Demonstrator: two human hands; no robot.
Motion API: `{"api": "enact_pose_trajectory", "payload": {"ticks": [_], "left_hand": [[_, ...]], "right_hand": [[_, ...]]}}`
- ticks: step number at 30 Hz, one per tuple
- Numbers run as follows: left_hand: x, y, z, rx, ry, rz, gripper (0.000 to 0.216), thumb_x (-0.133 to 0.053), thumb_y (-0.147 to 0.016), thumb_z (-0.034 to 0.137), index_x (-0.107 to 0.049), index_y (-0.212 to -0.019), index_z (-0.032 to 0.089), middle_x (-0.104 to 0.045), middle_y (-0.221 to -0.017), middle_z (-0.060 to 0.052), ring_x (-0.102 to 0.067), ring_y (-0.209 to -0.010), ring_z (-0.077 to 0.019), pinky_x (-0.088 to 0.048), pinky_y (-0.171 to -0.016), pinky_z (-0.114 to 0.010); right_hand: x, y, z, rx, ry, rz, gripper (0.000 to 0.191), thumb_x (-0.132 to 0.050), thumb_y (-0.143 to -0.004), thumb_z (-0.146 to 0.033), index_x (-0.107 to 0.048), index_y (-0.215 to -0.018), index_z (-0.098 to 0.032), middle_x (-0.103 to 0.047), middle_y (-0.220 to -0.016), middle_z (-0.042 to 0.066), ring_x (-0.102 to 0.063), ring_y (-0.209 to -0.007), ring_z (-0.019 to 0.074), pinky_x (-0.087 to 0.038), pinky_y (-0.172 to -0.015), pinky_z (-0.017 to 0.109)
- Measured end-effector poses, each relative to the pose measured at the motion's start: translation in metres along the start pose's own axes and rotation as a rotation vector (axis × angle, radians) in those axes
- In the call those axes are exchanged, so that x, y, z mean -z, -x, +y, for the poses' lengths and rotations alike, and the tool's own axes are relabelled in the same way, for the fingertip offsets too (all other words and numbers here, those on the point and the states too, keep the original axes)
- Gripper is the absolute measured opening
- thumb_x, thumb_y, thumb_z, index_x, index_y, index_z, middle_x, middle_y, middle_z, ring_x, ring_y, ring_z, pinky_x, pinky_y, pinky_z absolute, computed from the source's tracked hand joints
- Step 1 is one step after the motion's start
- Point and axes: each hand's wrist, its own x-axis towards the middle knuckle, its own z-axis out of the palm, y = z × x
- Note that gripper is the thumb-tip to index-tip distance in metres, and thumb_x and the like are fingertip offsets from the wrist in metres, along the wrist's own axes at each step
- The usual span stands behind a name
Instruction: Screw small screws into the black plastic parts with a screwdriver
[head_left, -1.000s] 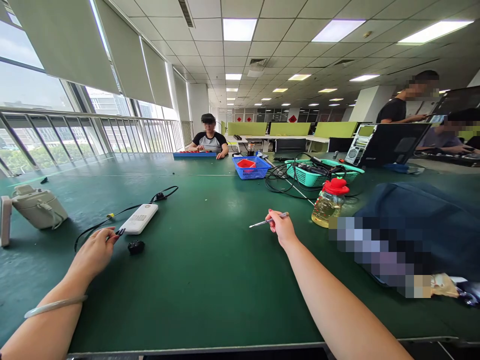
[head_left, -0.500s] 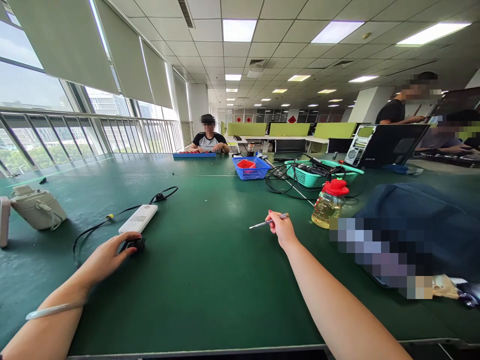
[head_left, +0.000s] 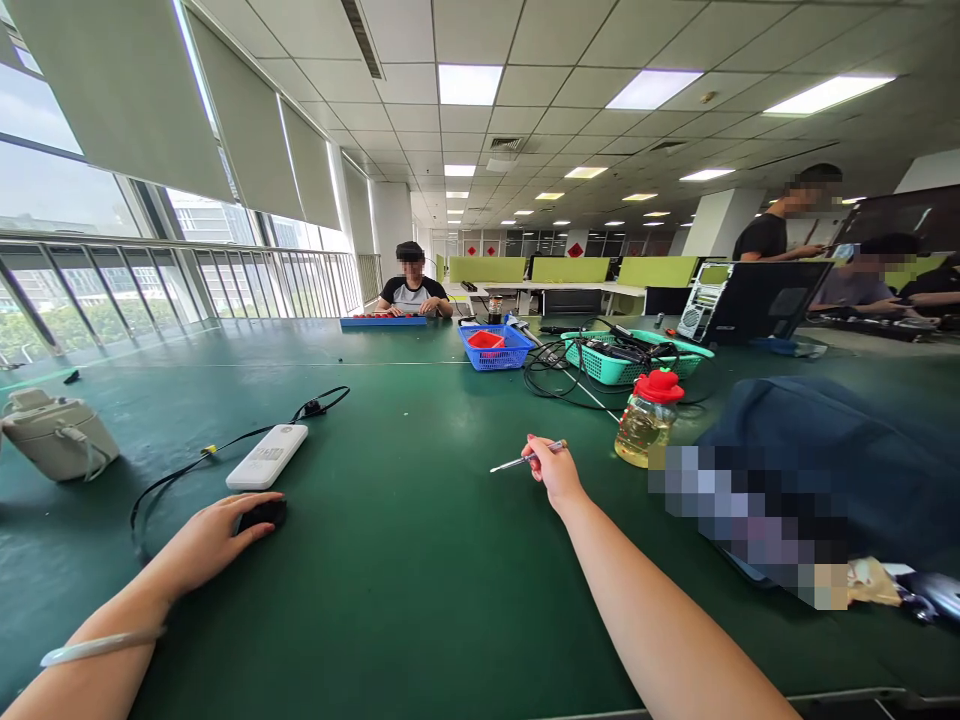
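My left hand [head_left: 214, 540] is closed round a small black object [head_left: 262, 515] at the table's left side. The thing has a smooth, rounded face, and my palm and fingers hide part of it. Just beyond lies a white power bank [head_left: 268, 457], with a black cable [head_left: 247, 435] running beside it. Further right, my right hand [head_left: 553, 470] pinches a thin screwdriver [head_left: 517, 461]. Its metal shaft points left, and the amber end of its handle shows above the fingers.
Right of my right hand stands a red-lidded jar [head_left: 646, 425] of yellowish liquid, near a dark blue bag [head_left: 817, 430]. Behind are a green basket [head_left: 611, 370] of cables and a blue basket [head_left: 497, 357]. A beige container [head_left: 60, 440] stands left. A person [head_left: 412, 285] sits opposite.
The black object has turned in my left hand, and a smoother face now shows. My right hand keeps the screwdriver in much the same pose. The whole view has tilted slightly upward.
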Motion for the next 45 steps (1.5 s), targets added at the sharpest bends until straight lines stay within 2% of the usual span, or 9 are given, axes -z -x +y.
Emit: {"api": "enact_pose_trajectory", "payload": {"ticks": [7, 12, 18, 23, 25, 28, 31, 35, 45], "left_hand": [[0.004, 0.001, 0.0, 0.07, -0.012, 0.011, 0.056, -0.052, -0.074, 0.06, -0.072, -0.115, 0.029, -0.071, -0.12, -0.002, -0.065, -0.108, -0.0311, -0.05, -0.093, -0.033], [0.013, -0.004, 0.025, 0.045, -0.072, 0.096, 0.052, -0.051, -0.079, 0.059, -0.07, -0.117, 0.029, -0.069, -0.122, -0.004, -0.065, -0.105, -0.0306, -0.051, -0.091, -0.036], [0.013, -0.023, 0.102, -0.228, -0.033, 0.103, 0.047, -0.052, -0.084, 0.059, -0.068, -0.117, 0.03, -0.07, -0.114, -0.005, -0.065, -0.103, -0.0277, -0.052, -0.093, -0.037], [-0.012, -0.054, 0.185, -0.483, 0.057, -0.016, 0.035, -0.053, -0.09, 0.042, -0.066, -0.118, 0.027, -0.07, -0.113, -0.005, -0.063, -0.105, -0.0234, -0.048, -0.099, -0.036], [-0.028, -0.07, 0.21, -0.502, 0.083, -0.044, 0.032, -0.054, -0.09, 0.037, -0.066, -0.118, 0.026, -0.071, -0.11, -0.006, -0.063, -0.105, -0.0234, -0.048, -0.099, -0.037], [-0.053, -0.092, 0.234, -0.407, 0.105, -0.06, 0.03, -0.056, -0.09, 0.034, -0.066, -0.116, 0.025, -0.071, -0.105, -0.007, -0.064, -0.101, -0.0244, -0.05, -0.092, -0.036], [-0.074, -0.106, 0.244, -0.351, 0.12, -0.063, 0.027, -0.057, -0.09, 0.033, -0.067, -0.113, 0.025, -0.07, -0.103, -0.007, -0.064, -0.099, -0.025, -0.051, -0.09, -0.037], [-0.091, -0.11, 0.244, -0.505, 0.172, -0.12, 0.027, -0.059, -0.089, 0.03, -0.066, -0.115, 0.025, -0.07, -0.108, -0.006, -0.061, -0.105, -0.024, -0.048, -0.096, -0.037], [-0.096, -0.109, 0.232, -0.478, 0.326, -0.142, 0.046, -0.066, -0.082, 0.027, -0.059, -0.128, 0.026, -0.067, -0.116, -0.006, -0.058, -0.112, -0.0238, -0.048, -0.099, -0.039]], "right_hand": [[-0.004, 0.002, 0.0, -0.004, -0.016, -0.02, 0.037, -0.071, -0.067, -0.048, -0.061, -0.049, -0.017, -0.041, -0.039, -0.004, -0.032, -0.036, 0.0061, -0.021, -0.035, 0.021], [-0.012, 0.006, 0.004, -0.032, -0.109, -0.094, 0.04, -0.07, -0.069, -0.051, -0.059, -0.051, -0.017, -0.04, -0.038, -0.006, -0.031, -0.034, 0.0053, -0.024, -0.035, 0.021], [-0.023, 0.004, 0.012, -0.113, -0.168, -0.188, 0.048, -0.072, -0.069, -0.058, -0.055, -0.05, -0.017, -0.037, -0.035, -0.007, -0.025, -0.032, 0.0032, -0.018, -0.035, 0.02], [-0.027, -0.006, 0.014, -0.189, -0.119, -0.188, 0.056, -0.072, -0.066, -0.065, -0.049, -0.046, -0.018, -0.026, -0.032, -0.01, -0.019, -0.031, 0.0016, -0.013, -0.035, 0.019], [-0.025, -0.009, 0.013, -0.209, -0.114, -0.214, 0.056, -0.072, -0.065, -0.065, -0.049, -0.046, -0.018, -0.026, -0.032, -0.01, -0.019, -0.031, 0.0016, -0.012, -0.035, 0.019], [-0.023, -0.01, 0.013, -0.21, -0.122, -0.269, 0.055, -0.07, -0.068, -0.064, -0.049, -0.048, -0.018, -0.026, -0.032, -0.01, -0.018, -0.031, 0.0021, -0.013, -0.035, 0.019], [-0.022, -0.01, 0.014, -0.193, -0.103, -0.327, 0.052, -0.068, -0.072, -0.062, -0.049, -0.049, -0.018, -0.026, -0.033, -0.01, -0.018, -0.032, 0.0026, -0.013, -0.036, 0.02], [-0.023, -0.01, 0.015, -0.163, -0.048, -0.386, 0.051, -0.066, -0.075, -0.06, -0.051, -0.05, -0.018, -0.027, -0.035, -0.01, -0.019, -0.034, 0.0029, -0.014, -0.038, 0.021], [-0.02, 0.0, 0.011, -0.079, 0.146, -0.476, 0.048, -0.056, -0.084, -0.057, -0.054, -0.056, -0.018, -0.028, -0.041, -0.008, -0.023, -0.039, 0.0065, -0.018, -0.04, 0.023]]}}
